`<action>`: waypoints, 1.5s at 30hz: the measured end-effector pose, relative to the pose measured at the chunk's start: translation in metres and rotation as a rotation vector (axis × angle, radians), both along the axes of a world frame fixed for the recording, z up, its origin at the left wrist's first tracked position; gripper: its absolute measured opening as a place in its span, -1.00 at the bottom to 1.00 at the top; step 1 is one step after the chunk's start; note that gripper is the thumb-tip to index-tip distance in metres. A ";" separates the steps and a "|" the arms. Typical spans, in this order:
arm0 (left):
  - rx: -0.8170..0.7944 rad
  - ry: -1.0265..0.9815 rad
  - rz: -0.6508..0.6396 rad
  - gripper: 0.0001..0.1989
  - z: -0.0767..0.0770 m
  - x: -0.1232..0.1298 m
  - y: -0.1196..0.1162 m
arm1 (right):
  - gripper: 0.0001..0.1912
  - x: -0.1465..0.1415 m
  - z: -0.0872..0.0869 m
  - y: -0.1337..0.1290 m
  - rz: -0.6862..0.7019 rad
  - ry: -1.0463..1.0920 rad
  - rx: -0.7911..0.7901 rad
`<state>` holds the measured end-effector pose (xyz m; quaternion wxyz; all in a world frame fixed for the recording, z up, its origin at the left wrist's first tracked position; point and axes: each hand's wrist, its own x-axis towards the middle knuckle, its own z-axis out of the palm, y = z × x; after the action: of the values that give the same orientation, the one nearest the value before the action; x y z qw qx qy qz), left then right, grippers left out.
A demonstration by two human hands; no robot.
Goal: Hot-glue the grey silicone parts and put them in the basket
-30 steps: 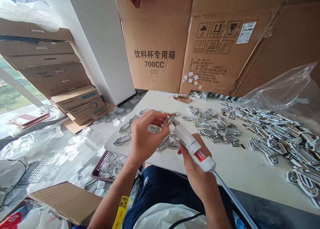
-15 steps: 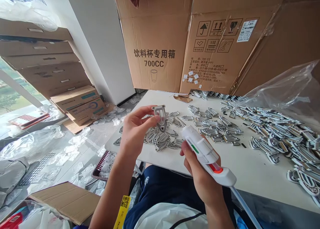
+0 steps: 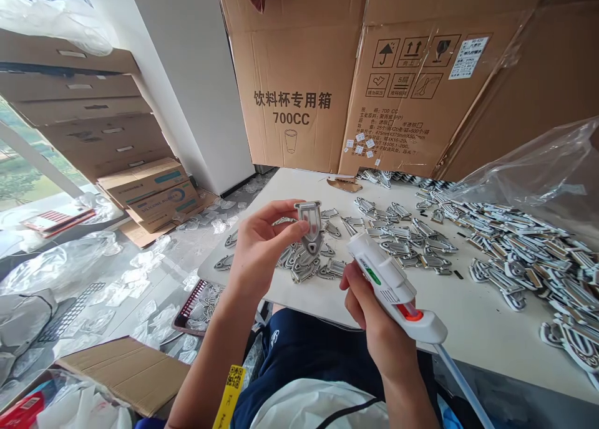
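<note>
My left hand (image 3: 262,248) pinches a grey metal-look clip-shaped piece (image 3: 309,226) by its edges, with its hollow face turned towards me. My right hand (image 3: 379,317) is wrapped around the grip of a white hot glue gun (image 3: 386,285). The gun's nozzle points up and left, a little apart from the held piece. Beneath both hands lies a loose heap of similar grey pieces (image 3: 302,264) on a white table (image 3: 468,310). My fingers hide part of the held piece.
More grey pieces (image 3: 402,242) and a large white-edged heap (image 3: 528,260) cover the table's right side, beside a clear plastic bag (image 3: 528,167). Big cardboard cartons (image 3: 290,86) stand behind. A red tray of pieces (image 3: 196,307) sits on the littered floor at left.
The left hand has raised the piece from beside the gun's nozzle and turned its face towards me. The glue gun has moved right and tilted, its nozzle now apart from the piece.
</note>
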<state>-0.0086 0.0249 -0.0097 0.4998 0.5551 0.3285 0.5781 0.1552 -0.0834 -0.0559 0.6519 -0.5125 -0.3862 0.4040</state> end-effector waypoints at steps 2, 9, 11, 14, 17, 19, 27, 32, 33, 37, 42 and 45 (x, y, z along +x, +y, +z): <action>0.009 0.021 0.007 -0.72 0.000 0.000 0.000 | -0.48 0.000 0.000 0.001 -0.013 0.020 -0.009; 0.022 0.042 0.013 -0.73 -0.001 -0.003 0.002 | -0.49 0.003 -0.007 0.006 -0.038 0.077 0.047; 0.038 0.052 0.040 -0.72 -0.002 -0.004 0.004 | -0.51 0.005 -0.008 0.009 -0.033 0.099 0.056; 0.094 0.091 0.155 -0.72 -0.002 -0.008 0.011 | -0.53 0.010 -0.009 0.013 -0.031 0.101 0.044; 0.161 0.264 0.291 -0.75 -0.005 -0.021 0.023 | -0.51 0.015 -0.011 0.017 -0.037 0.076 0.034; 0.179 0.439 0.325 -0.78 -0.008 -0.032 0.033 | -0.52 0.018 -0.012 0.019 -0.025 0.064 0.031; 0.083 0.817 0.315 -0.78 -0.034 -0.046 0.070 | -0.53 0.022 -0.015 0.022 -0.016 0.055 0.031; 0.004 0.818 0.262 -0.72 -0.054 -0.031 0.085 | -0.51 0.024 -0.016 0.021 -0.007 0.045 0.017; -0.001 0.828 0.253 -0.71 -0.056 -0.030 0.086 | -0.51 0.024 -0.016 0.020 -0.004 0.047 0.015; 0.008 0.899 0.236 -0.72 -0.054 -0.030 0.082 | -0.50 0.026 -0.015 0.020 -0.003 0.056 0.015; 0.022 1.004 0.165 -0.77 -0.041 -0.033 0.070 | -0.52 0.027 -0.015 0.020 -0.015 0.065 0.019; 0.028 1.072 0.129 -0.79 -0.038 -0.034 0.066 | -0.52 0.026 -0.016 0.020 -0.018 0.061 0.015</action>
<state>-0.0422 0.0907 -0.0480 0.2181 0.7577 0.5630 0.2476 0.1815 -0.0633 -0.0715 0.6708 -0.4985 -0.3645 0.4108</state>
